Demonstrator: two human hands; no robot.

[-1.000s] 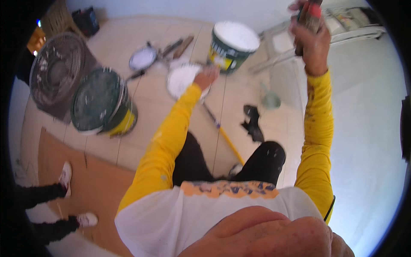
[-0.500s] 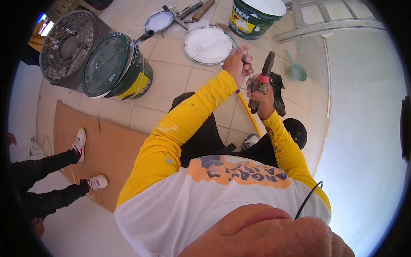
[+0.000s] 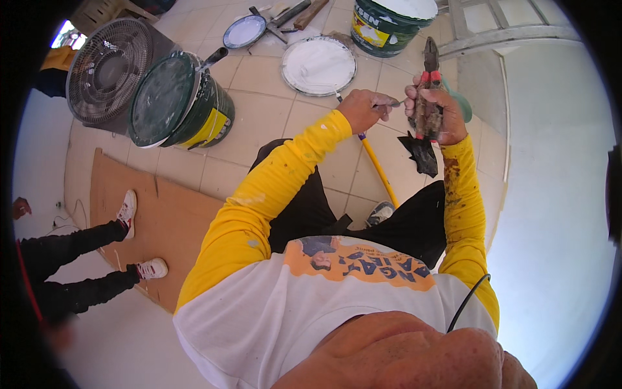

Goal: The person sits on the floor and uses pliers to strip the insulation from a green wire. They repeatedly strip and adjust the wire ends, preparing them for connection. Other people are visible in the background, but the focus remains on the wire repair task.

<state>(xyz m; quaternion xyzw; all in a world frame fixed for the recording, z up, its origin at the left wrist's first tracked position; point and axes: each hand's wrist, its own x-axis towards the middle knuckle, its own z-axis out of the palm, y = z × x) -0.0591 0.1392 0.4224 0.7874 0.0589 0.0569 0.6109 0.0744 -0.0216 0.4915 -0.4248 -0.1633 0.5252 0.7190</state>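
Observation:
In my right hand (image 3: 447,107) is a pair of dirty pliers (image 3: 430,97) with red on its handles, its jaws pointing up and away from me. My fingers wrap round the handles. To its left, my left hand (image 3: 366,110) is closed in a pinch, fingertips toward the pliers. Whatever it pinches is too small to make out. Just below my left hand a yellow pole (image 3: 377,165) slants down between my legs. A crumpled black plastic piece (image 3: 422,154) lies on the floor beneath my right hand.
Ahead are a round lid with white paste (image 3: 319,66), a smaller plate (image 3: 244,31), a hammer (image 3: 288,14) and an open bucket (image 3: 389,29). A lidded green bucket (image 3: 175,104) and a fan (image 3: 109,70) stand left. A person's shoes (image 3: 152,268) are on cardboard (image 3: 175,207). A ladder (image 3: 505,35) lies far right.
My right hand has moved up and right with the pliers, now upright. My left hand has drawn slightly down, away from the lid, and the gap between my hands has widened.

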